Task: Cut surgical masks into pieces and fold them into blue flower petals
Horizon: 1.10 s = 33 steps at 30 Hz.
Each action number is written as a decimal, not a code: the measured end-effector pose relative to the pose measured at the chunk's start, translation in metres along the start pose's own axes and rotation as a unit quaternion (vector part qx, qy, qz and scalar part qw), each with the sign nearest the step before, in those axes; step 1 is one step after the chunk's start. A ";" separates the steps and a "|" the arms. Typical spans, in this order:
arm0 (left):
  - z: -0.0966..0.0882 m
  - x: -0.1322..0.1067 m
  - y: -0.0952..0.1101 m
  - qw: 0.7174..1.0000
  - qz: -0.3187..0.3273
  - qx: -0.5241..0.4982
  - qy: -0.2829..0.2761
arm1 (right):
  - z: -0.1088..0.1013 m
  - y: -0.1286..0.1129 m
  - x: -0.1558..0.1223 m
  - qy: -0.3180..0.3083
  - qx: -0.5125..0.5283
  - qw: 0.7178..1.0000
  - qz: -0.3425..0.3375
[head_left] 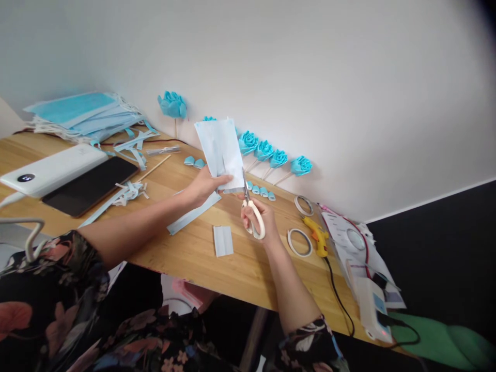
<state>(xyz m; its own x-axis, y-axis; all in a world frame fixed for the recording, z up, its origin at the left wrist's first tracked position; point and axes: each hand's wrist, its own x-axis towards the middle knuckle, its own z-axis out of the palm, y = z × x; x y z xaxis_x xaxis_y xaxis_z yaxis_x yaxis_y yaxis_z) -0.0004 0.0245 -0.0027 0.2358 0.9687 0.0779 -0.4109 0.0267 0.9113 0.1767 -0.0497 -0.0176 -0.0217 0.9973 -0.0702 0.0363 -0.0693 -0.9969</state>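
My left hand (208, 185) is closed on a pale blue face-mask sheet (220, 144), its thumb lying across the lower part. The sheet is held up above the table. In my right hand (261, 219) is a pair of scissors (256, 222) with white handles, the blades pointing up along the sheet's right edge. Whether the blades are apart I cannot tell. Below the hands a small pale square of mask fabric (223, 241) lies on the wood. A long pale blue strip (194, 213) rests partly under my left forearm.
Blue fabric flowers (278, 158) on sticks lean along the wall. A stack of face masks (83, 113), a white power bank (52, 168) and a dark phone (91, 185) occupy the left. Tape rolls (299, 243), a yellow glue gun (316, 236) and a power strip (372, 310) are at right.
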 end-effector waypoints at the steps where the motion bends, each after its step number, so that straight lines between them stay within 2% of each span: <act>1: -0.001 0.000 0.000 1.000 0.002 -0.005 -0.006 | 0.000 0.000 0.000 0.002 -0.003 1.000 0.000; 5: -0.002 0.001 0.001 0.999 0.023 -0.013 -0.030 | 0.002 0.000 0.001 -0.005 -0.007 1.000 0.003; 15: -0.001 0.001 0.002 0.999 0.016 -0.039 -0.019 | 0.000 -0.003 -0.002 -0.064 -0.051 0.996 -0.044; 27: -0.003 0.002 0.001 0.998 0.028 -0.047 -0.014 | -0.003 0.000 -0.001 -0.067 -0.073 0.994 -0.044; 33: -0.005 0.004 0.000 0.998 0.061 -0.032 -0.003 | 0.000 -0.005 -0.003 -0.066 -0.067 0.995 -0.028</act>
<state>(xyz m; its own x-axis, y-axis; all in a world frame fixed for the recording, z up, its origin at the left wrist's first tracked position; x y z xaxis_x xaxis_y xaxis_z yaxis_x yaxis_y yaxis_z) -0.0035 0.0293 -0.0044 0.1862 0.9640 0.1901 -0.4921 -0.0759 0.8672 0.1770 -0.0519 -0.0126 -0.1588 0.9869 -0.0283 0.1647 -0.0017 -0.9863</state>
